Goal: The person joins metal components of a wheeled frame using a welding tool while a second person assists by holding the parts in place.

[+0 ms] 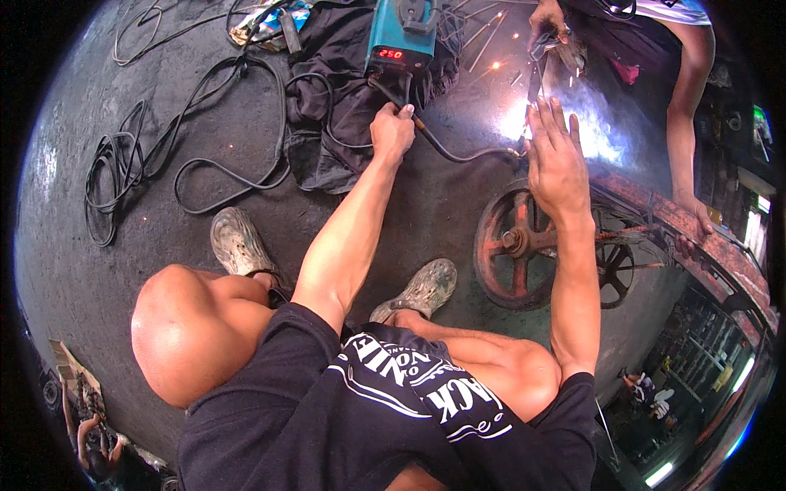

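Note:
My left hand (392,131) is closed on a black welding cable (446,154) just below a teal welding machine (401,37) with a red lit display. My right hand (553,155) is raised with fingers straight and close together, palm away from me, in front of a bright white welding glare (598,131) with smoke and sparks. Beyond it, a co-worker's hand (547,20) holds an electrode holder (539,64). Below my right hand stands a rusty red spoked wheel (518,266) beside a rusty metal beam (679,241), which the co-worker's other hand (696,214) grips.
Black cables (123,172) lie coiled on the floor at left, beside dark cloth (315,147) under the machine. A second wheel (616,270) sits behind the red one. Loose rods (491,41) lie at the top. Other people (102,434) appear at lower left and far right.

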`<action>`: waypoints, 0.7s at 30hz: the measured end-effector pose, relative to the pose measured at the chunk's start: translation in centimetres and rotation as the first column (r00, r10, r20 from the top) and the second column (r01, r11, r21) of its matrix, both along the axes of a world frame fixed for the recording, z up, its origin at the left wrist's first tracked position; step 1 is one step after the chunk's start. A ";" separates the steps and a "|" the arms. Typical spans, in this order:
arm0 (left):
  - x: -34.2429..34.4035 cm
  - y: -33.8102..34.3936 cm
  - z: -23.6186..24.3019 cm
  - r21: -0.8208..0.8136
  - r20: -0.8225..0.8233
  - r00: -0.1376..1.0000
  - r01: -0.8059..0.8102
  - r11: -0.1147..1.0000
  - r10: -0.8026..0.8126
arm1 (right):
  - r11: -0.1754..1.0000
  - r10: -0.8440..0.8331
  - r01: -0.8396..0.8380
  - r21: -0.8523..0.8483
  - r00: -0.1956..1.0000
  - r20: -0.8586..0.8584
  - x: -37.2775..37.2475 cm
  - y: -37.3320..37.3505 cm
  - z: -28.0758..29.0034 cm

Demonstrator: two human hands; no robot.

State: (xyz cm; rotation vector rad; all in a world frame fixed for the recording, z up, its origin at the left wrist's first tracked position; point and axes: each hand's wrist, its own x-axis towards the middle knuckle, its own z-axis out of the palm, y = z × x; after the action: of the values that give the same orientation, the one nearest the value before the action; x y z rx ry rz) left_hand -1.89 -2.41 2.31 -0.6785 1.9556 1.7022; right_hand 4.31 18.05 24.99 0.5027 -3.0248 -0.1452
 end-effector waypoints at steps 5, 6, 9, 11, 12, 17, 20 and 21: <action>0.0 0.1 0.3 -0.045 -0.028 0.999 -0.033 0.998 0.032 | 0.998 0.024 -0.023 0.064 1.000 -0.011 0.0 0.2 0.0; 0.0 0.1 0.4 -0.015 -0.041 0.999 -0.027 1.000 0.026 | 0.999 0.034 -0.033 0.042 0.999 -0.015 -0.1 0.2 0.0; 0.0 0.1 0.3 -0.040 -0.044 0.998 -0.043 0.998 0.041 | 0.999 -0.035 0.035 0.008 0.999 0.021 -0.1 0.5 0.2; 0.0 0.1 0.0 -0.024 -0.010 0.999 -0.045 0.999 0.045 | 0.999 -0.027 0.027 0.030 1.000 0.011 -0.2 0.6 0.3; 0.0 0.1 -0.3 0.001 -0.001 1.000 -0.027 1.000 0.027 | 0.999 -0.027 0.027 0.030 1.000 0.011 -0.2 0.7 0.3; -0.2 0.3 -1.2 -0.013 -0.048 0.998 -0.047 0.999 0.046 | 0.999 -0.003 0.003 0.051 1.000 -0.005 -0.2 0.6 0.6; -0.1 0.2 -1.1 -0.013 -0.024 0.999 -0.040 0.999 0.039 | 0.997 0.003 -0.001 0.079 1.000 -0.023 -0.2 0.6 0.6; -0.1 0.3 -0.9 -0.005 -0.027 0.999 -0.043 0.999 0.043 | 0.997 -0.010 0.012 0.077 1.000 -0.020 -0.2 0.6 0.6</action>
State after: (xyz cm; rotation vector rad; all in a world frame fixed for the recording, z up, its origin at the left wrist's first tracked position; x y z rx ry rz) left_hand -1.97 -2.11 1.38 -0.7076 1.9778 1.7410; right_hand 4.12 18.60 25.58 0.4878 -3.0131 -0.2674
